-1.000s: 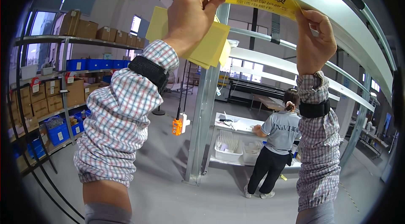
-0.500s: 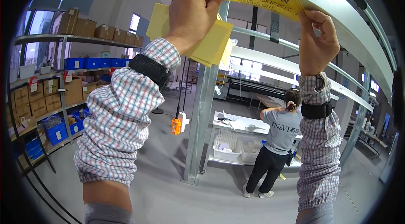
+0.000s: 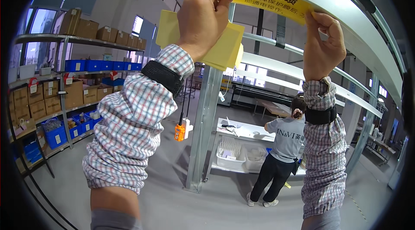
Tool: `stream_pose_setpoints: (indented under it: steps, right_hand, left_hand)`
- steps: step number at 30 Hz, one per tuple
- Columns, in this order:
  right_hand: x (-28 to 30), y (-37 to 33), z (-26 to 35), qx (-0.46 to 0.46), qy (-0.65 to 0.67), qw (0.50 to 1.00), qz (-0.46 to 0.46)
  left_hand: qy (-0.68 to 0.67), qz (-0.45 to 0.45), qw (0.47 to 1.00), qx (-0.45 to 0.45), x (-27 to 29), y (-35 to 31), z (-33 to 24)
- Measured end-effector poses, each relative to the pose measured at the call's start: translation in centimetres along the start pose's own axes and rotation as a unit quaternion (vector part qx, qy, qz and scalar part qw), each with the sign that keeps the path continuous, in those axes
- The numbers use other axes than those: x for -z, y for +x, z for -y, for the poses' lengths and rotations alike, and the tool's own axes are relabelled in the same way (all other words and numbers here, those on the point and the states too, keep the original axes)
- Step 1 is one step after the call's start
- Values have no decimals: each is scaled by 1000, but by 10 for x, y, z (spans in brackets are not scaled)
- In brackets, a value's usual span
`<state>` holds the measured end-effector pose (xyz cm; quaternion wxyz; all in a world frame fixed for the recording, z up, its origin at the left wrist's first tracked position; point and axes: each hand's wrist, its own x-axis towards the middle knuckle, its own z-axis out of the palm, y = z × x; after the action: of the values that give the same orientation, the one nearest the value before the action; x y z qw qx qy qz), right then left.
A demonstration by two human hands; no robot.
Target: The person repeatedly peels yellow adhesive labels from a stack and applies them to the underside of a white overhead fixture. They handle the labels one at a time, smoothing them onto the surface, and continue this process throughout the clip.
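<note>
Overhead, a yellow sticker with black print [image 3: 270,0] lies along the lower edge of a long white beam [image 3: 346,11]. My left hand [image 3: 202,22] is closed, its thumb and fingers pinching the sticker's left end. Several plain yellow sheets [image 3: 222,48] fan out behind and below that same hand, apparently held in it; the grip on them is hidden. At the sticker's right end my right hand [image 3: 325,41] pinches the corner between thumb and forefinger. Whether the sticker's upper edge is stuck down cannot be seen.
A metal post [image 3: 202,130] stands below the beam, with an orange hanging control box [image 3: 179,132] beside it. A co-worker [image 3: 281,147] stands at a white workbench [image 3: 246,131]. Shelving [image 3: 65,74] with cartons and blue bins lines the left.
My left hand has shifted slightly right and down with the yellow sheets. The right hand stays pinched at the sticker's corner, a little lower. The co-worker has shifted slightly.
</note>
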<state>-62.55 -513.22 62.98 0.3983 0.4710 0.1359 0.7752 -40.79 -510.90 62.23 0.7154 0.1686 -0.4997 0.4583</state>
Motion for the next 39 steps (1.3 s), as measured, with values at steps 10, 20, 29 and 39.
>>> stream_pose_setpoints:
  steps: [10,20,29,39]
  right_hand:
    - [3,3,2,52,-75,996,-2]
    - [27,15,-7,72,-182,980,25]
    - [32,6,4,1,-105,988,113]
    - [-26,28,68,97,-113,942,301]
  left_hand:
    - [-39,7,999,35,2,-3,-3]
    - [-68,29,993,88,5,-4,-6]
    - [-89,16,988,129,12,2,-11]
    - [-271,41,938,213,36,6,-24]
